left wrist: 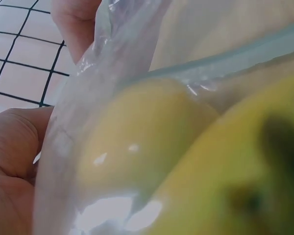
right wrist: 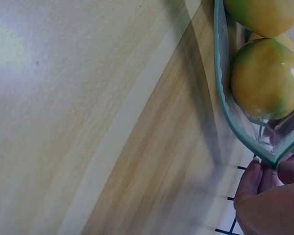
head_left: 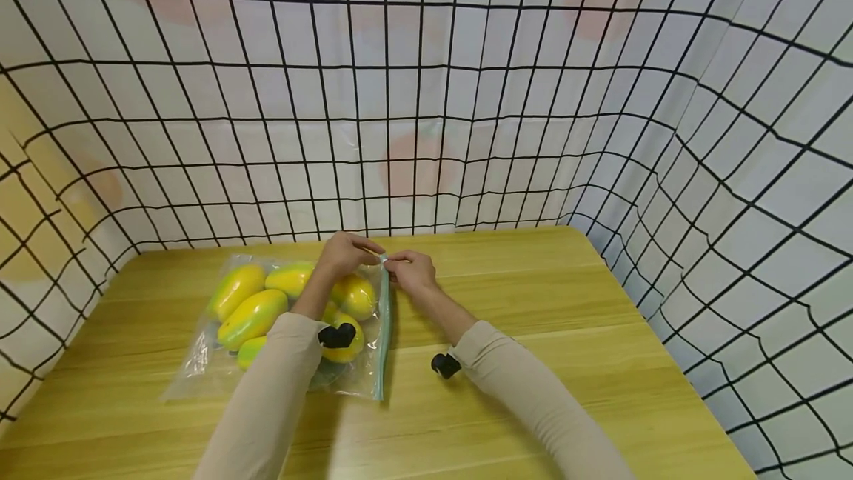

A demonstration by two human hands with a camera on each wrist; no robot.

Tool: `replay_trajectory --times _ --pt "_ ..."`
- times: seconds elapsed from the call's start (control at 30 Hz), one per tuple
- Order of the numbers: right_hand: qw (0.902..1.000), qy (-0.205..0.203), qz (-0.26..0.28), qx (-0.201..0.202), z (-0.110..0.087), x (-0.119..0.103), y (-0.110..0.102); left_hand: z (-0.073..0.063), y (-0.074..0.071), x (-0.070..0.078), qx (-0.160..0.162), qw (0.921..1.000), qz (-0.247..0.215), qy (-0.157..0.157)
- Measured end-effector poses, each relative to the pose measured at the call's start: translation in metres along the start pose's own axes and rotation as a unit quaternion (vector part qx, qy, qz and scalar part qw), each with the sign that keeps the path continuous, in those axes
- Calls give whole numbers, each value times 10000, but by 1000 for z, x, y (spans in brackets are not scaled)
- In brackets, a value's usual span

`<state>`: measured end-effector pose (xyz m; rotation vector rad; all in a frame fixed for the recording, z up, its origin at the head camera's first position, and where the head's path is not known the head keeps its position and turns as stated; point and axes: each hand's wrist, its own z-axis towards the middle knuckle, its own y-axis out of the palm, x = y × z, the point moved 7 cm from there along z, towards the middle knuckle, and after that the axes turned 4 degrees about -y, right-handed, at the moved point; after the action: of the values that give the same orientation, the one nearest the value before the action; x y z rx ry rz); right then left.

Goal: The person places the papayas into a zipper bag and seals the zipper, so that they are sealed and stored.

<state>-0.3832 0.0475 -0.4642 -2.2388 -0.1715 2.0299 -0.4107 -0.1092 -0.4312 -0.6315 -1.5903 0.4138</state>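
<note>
A clear zip bag (head_left: 196, 361) lies on its side on the wooden table, filled with several yellow-green mangoes (head_left: 252, 319). Its pale teal zip strip (head_left: 384, 339) runs along the right-hand side. At the strip's far corner my right hand (head_left: 415, 271) pinches the end between thumb and fingers; the right wrist view shows the mouth parted into a V there, with a mango (right wrist: 267, 78) inside. My left hand (head_left: 341, 254) holds the bag by the same corner, its fingers reaching to the strip. Up close in the left wrist view, clear plastic covers a mango (left wrist: 137, 132).
Black grid netting (head_left: 420, 95) over white sheeting rises behind the table (head_left: 520, 280) and along both sides. A small black device is strapped at each wrist, the right one (head_left: 445, 366) just above the tabletop.
</note>
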Motion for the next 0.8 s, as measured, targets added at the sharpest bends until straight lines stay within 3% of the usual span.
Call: replay_trajectory --times 0.47,0.8 --pt "9996 -204 -204 -33 -2 -4 0 3 -2 -10 -83 9979 -573 -301" --pt "9951 -303 -851 -404 -20 -6 -1 3 -11 -7 -30 9987 -490 -153"
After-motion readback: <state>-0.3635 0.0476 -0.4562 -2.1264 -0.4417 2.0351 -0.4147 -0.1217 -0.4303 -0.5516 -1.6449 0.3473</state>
